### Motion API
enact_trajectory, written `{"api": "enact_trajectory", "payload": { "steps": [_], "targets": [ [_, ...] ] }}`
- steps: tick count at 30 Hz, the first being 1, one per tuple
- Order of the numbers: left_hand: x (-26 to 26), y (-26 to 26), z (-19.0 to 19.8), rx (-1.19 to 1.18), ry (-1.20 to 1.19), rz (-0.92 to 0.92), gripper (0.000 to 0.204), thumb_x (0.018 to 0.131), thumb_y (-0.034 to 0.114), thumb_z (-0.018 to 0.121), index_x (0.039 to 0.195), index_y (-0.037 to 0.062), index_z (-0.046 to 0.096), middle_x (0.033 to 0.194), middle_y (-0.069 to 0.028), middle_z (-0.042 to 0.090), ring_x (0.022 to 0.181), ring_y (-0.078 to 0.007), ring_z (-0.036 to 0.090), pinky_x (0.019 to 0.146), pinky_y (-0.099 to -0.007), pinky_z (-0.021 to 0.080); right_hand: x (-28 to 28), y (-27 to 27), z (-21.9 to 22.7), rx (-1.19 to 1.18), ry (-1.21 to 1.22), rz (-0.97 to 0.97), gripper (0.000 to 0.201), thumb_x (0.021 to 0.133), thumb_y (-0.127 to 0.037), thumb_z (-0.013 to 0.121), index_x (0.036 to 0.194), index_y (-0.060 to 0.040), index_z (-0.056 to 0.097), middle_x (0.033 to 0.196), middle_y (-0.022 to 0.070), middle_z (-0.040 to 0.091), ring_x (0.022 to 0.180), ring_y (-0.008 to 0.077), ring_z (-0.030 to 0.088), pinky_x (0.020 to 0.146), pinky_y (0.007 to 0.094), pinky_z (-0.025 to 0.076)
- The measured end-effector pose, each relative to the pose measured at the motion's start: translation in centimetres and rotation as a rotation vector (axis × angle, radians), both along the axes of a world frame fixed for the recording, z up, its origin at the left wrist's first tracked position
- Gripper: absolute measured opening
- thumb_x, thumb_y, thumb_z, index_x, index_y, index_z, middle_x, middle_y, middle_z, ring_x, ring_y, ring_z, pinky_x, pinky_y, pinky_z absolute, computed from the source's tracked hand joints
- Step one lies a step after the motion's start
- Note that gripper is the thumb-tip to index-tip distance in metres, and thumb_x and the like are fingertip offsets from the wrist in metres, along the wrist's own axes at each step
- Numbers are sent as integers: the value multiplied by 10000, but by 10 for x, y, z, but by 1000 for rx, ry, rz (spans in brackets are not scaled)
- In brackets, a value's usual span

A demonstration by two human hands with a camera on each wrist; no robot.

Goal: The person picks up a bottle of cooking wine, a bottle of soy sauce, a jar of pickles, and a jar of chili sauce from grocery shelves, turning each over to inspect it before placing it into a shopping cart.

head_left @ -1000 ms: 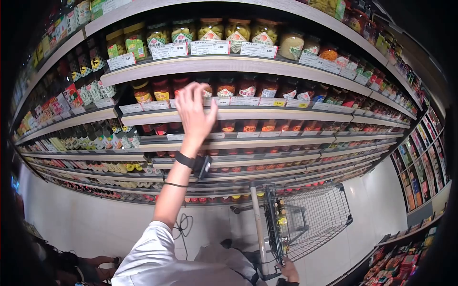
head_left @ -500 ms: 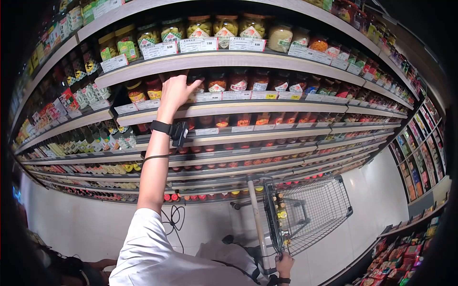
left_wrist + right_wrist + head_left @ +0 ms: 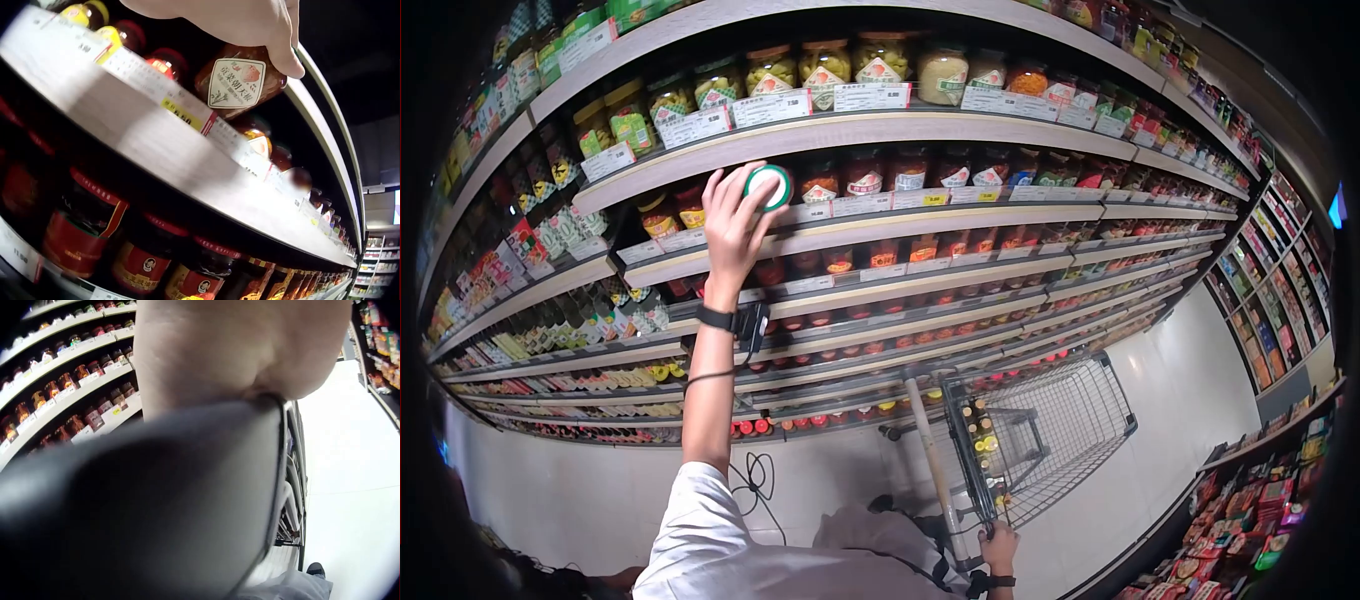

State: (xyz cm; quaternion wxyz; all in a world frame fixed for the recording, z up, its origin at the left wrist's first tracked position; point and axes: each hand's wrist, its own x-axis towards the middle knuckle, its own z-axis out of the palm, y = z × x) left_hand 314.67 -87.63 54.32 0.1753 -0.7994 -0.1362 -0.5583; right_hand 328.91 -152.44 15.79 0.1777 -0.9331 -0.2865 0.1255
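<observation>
My left hand [image 3: 735, 235] grips a jar by its green-rimmed white lid [image 3: 768, 188], tilted at the front of a shelf of sauce jars in the head view. The left wrist view has the fingers [image 3: 284, 47] around the top of this reddish-brown jar [image 3: 236, 82], whose pale diamond label faces the camera, above the price strip [image 3: 156, 94]. Low in the head view, my right hand [image 3: 1000, 548] holds the near corner of the shopping cart [image 3: 1068, 430]; its fingertips are partly hidden. The right wrist view shows bare skin [image 3: 237, 350] behind a blurred dark object.
Jars of pickles [image 3: 825, 65] line the shelf above, and red-lidded jars [image 3: 144, 256] stand below. Several yellow-capped bottles [image 3: 985, 440] are in the cart. A black cable [image 3: 755, 475] hangs over the floor at the left. Another product rack [image 3: 1270, 290] stands at the right.
My left hand reached in between the shelves and has come back out at the front edge with a jar in its grip. The view has shifted, and the right hand remains at the cart.
</observation>
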Motion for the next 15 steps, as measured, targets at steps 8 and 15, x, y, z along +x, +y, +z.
{"api": "enact_trajectory", "payload": {
  "steps": [8, 15],
  "targets": [
    [17, -144, -9, -311, -260, -587, 429, 793, 358, 794, 1035, 45, 627, 1042, -206, 658, 947, -351, 639, 797, -453, 540, 51, 67, 154, 641, 301, -160, 146, 851, -19, 655, 997, -17, 670, 1054, 145, 704, 925, 161, 654, 818, 281, 493],
    [89, -299, -48, -1142, 2, -1157, 343, 653, 88, 867, 951, 11, 716, 1005, -124, 690, 929, -236, 655, 810, -341, 522, 27, 146, 340, 888, 27, 396, 837, 654, -33, 867, 1393, -117, 482, 1445, 184, 470, 1215, 312, 585, 919, 383, 531]
  ]
}}
